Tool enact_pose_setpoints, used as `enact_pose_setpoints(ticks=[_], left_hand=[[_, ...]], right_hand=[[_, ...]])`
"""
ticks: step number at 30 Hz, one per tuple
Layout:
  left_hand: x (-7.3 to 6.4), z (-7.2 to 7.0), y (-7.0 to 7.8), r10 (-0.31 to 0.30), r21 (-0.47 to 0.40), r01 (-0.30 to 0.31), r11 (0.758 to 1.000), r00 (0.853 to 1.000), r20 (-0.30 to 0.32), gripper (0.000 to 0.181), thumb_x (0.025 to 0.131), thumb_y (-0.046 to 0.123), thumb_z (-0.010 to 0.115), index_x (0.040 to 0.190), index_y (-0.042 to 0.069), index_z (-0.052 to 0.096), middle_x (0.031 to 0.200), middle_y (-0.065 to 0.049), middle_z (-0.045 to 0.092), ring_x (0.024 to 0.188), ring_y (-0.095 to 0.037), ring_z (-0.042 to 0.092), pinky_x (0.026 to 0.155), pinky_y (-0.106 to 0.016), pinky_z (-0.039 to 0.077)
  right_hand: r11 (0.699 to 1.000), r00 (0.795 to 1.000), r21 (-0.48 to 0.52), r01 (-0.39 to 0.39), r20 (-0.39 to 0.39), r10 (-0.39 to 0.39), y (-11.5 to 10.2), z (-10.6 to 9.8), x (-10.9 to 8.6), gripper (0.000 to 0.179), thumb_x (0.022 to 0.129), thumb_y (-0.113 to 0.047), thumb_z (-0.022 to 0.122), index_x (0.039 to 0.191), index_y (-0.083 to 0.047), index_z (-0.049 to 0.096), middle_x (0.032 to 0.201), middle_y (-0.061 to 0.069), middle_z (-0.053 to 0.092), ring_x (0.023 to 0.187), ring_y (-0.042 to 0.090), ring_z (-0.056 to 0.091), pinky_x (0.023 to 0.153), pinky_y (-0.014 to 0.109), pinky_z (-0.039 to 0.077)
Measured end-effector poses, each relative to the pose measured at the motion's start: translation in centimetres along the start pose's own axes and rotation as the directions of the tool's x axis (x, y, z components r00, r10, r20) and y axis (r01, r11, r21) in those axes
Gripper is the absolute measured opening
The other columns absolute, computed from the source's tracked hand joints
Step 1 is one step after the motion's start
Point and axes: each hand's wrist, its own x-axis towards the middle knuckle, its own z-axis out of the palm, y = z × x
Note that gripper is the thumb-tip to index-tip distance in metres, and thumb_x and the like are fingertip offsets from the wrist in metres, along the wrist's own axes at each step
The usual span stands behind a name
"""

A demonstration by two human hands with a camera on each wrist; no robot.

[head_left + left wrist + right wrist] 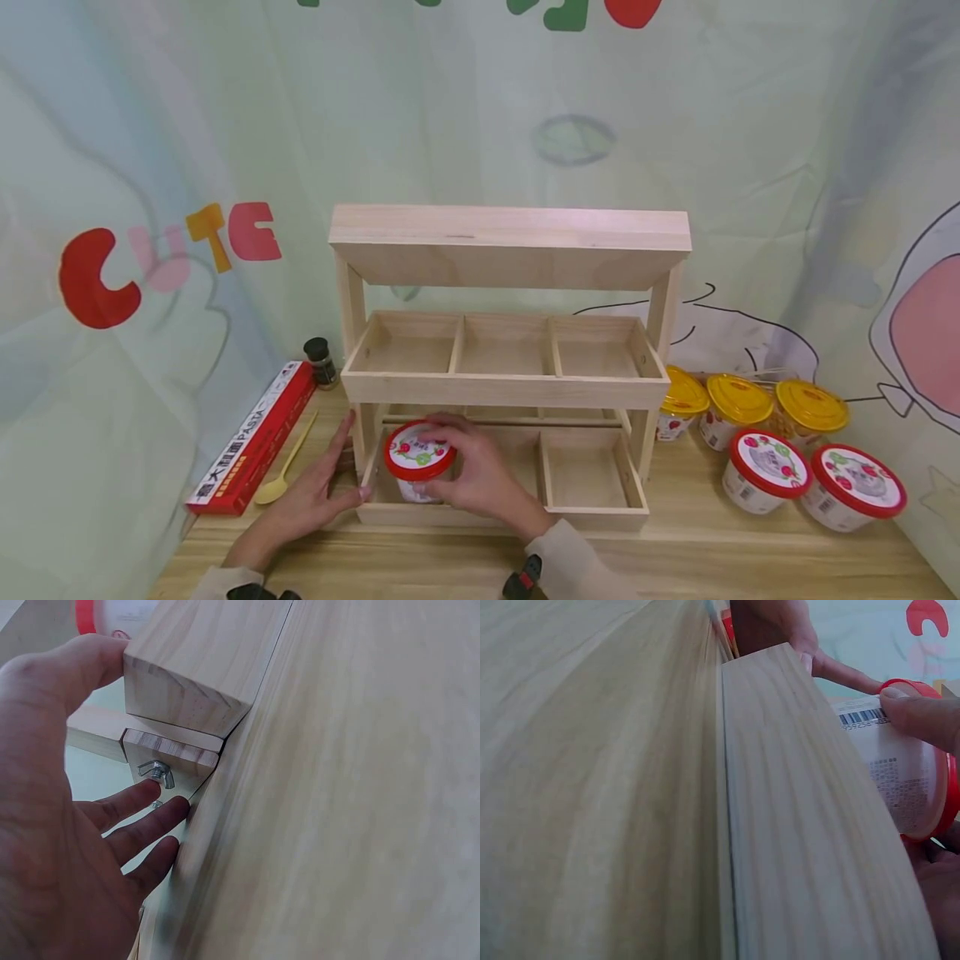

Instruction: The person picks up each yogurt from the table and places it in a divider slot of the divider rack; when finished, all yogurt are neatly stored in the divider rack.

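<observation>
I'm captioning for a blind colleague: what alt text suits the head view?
A person's right hand grips a red-lidded tub at the left of a wooden rack's lower tray; the left hand touches that tray's corner. Five more tubs stand at right.

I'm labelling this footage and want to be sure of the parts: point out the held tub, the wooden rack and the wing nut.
Held tub (412, 451): head view, on the printed top of its lid.
Wooden rack (507, 389): head view, on its upper tray's front board.
Wing nut (157, 771): left wrist view, between its wings.
</observation>
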Motion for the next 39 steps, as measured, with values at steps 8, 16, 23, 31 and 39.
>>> enact_pose_setpoints(ticks=[8, 16, 23, 31, 39], left_hand=[[-0.1, -0.1, 0.0, 0.005, 0.046, -0.004, 0.999, 1.0, -0.005, 0.12, 0.092, 0.028, 0.083, 0.174, 0.022, -0.005, 0.156, -0.033, 0.054, 0.13, -0.047, 0.067, 0.105, -0.066, 0.054], [-0.3, -0.1, -0.1, 0.018, 0.056, -0.017, 0.998, 1.0, -0.012, 0.121, 0.091, 0.027, 0.084, 0.174, 0.021, -0.004, 0.155, -0.033, 0.054, 0.129, -0.047, 0.067, 0.103, -0.068, 0.054], [-0.3, -0.2, 0.0, 0.031, 0.05, -0.03, 0.998, 0.999, -0.007, 0.121, 0.091, 0.026, 0.084, 0.174, 0.021, -0.004, 0.155, -0.031, 0.055, 0.128, -0.044, 0.069, 0.103, -0.057, 0.057], [-0.1, -0.5, 0.2, 0.052, 0.041, -0.052, 0.998, 0.999, -0.004, 0.121, 0.09, 0.024, 0.085, 0.174, 0.02, -0.003, 0.154, -0.031, 0.056, 0.126, -0.033, 0.07, 0.103, -0.049, 0.059], [-0.1, -0.3, 0.2, 0.026, 0.044, -0.026, 0.999, 1.0, -0.003, 0.121, 0.09, 0.026, 0.084, 0.174, 0.022, -0.003, 0.155, -0.032, 0.055, 0.128, -0.047, 0.068, 0.102, -0.059, 0.057]], right_hand=[[0.996, 0.999, -0.091, -0.002, 0.035, 0.005, 0.1, 0.5, -0.3, 0.056, 0.08, -0.027, 0.094, 0.131, -0.02, 0.072, 0.159, 0.0, 0.058, 0.143, 0.025, 0.059, 0.116, 0.045, 0.05], [0.99, 0.998, -0.142, 0.026, 0.053, -0.018, -0.1, 1.1, -0.3, 0.057, 0.082, -0.031, 0.095, 0.128, -0.02, 0.064, 0.161, -0.001, 0.056, 0.142, 0.022, 0.059, 0.119, 0.045, 0.048], [0.982, 0.992, -0.182, 0.044, 0.123, -0.022, 0.1, 0.7, -1.2, 0.059, 0.083, -0.031, 0.094, 0.127, -0.02, 0.058, 0.167, -0.001, 0.048, 0.149, 0.024, 0.053, 0.122, 0.052, 0.045], [0.986, 0.991, -0.149, 0.075, 0.118, -0.058, 0.0, 0.3, -1.4, 0.048, 0.085, -0.019, 0.091, 0.123, -0.017, 0.062, 0.166, 0.005, 0.051, 0.151, 0.027, 0.052, 0.122, 0.053, 0.047], [0.985, 0.991, -0.155, 0.073, 0.124, -0.054, -0.1, 0.3, -1.4, 0.058, 0.084, -0.02, 0.092, 0.131, -0.019, 0.06, 0.168, 0.005, 0.048, 0.154, 0.028, 0.05, 0.122, 0.055, 0.046]])
